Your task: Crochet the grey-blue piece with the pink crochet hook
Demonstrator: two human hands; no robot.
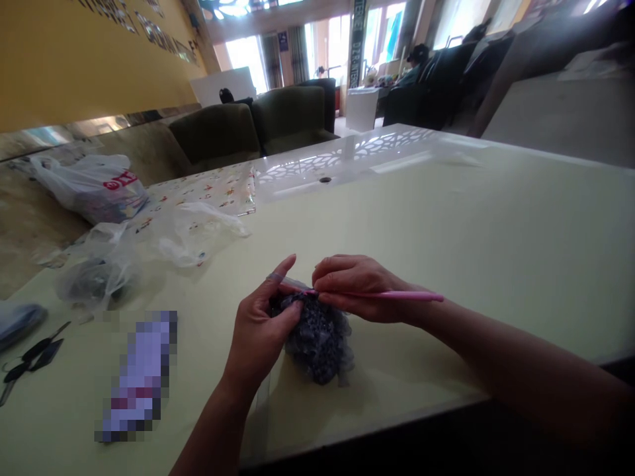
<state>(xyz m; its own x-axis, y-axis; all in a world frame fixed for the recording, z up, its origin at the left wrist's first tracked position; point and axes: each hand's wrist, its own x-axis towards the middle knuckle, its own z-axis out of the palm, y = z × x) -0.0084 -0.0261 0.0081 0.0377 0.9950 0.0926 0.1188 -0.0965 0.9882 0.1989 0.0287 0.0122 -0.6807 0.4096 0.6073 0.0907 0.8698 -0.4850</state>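
Observation:
A dark grey-blue, ruffled piece of handwork (320, 340) rests at the near part of the pale table (421, 238). My left hand (265, 320) grips its upper left edge, thumb on top and index finger raised, with a thin strand across that finger. My right hand (354, 287) is closed round a pink hook-like tool (409, 295), whose handle points right towards my wrist. The tool's tip meets the upper edge of the piece between both hands; its exact end is hidden.
At the left lie dark scissors or snips (32, 360), a blurred-out purple item (141, 377), clear plastic bags (188, 231) and a full white bag (102, 188). Green chairs (292, 112) stand beyond the table. A person (417, 63) sits in the background.

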